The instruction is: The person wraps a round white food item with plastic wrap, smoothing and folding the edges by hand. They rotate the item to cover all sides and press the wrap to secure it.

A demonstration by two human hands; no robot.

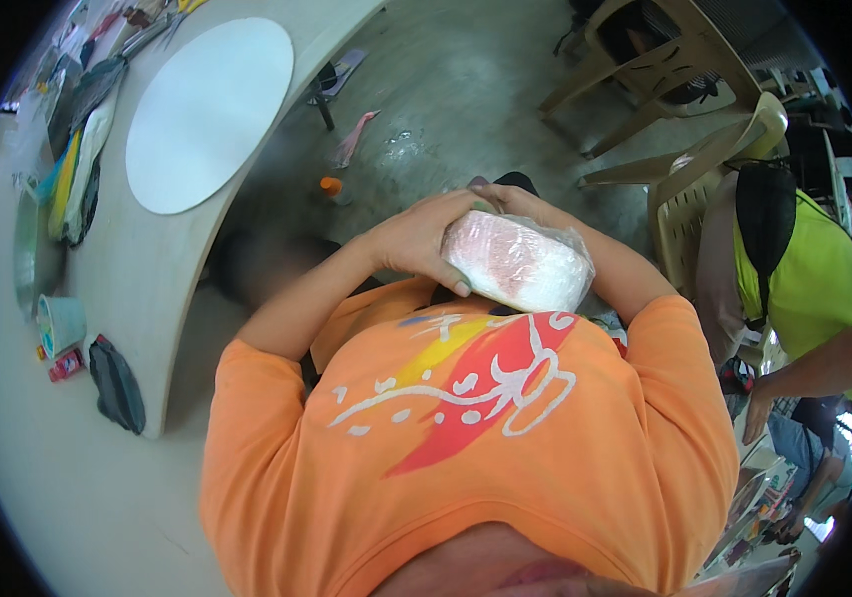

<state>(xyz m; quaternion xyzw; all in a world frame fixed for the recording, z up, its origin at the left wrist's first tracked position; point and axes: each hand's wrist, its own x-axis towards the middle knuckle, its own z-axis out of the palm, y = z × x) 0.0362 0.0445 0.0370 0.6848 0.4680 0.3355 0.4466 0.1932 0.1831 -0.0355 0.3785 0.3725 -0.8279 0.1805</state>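
A white and pale pink bundle wrapped in clear plastic (520, 261) is held up in front of my orange shirt. My left hand (424, 237) grips its left end, with the thumb on the near side and the fingers over the far side. Around the far edge curls my right hand (517, 202), its fingers meeting those of the left. The bundle covers part of my right palm and wrist. Loose plastic film bunches at the bundle's right end. What lies inside the wrapping cannot be made out.
On the left, a pale table (182, 261) carries a white round board (212, 114), plastic bags and a small tub (62, 323). An orange-capped bottle (334, 189) stands on the floor. Beige plastic chairs (689, 194) and a person in a yellow-green shirt (814, 274) are at right.
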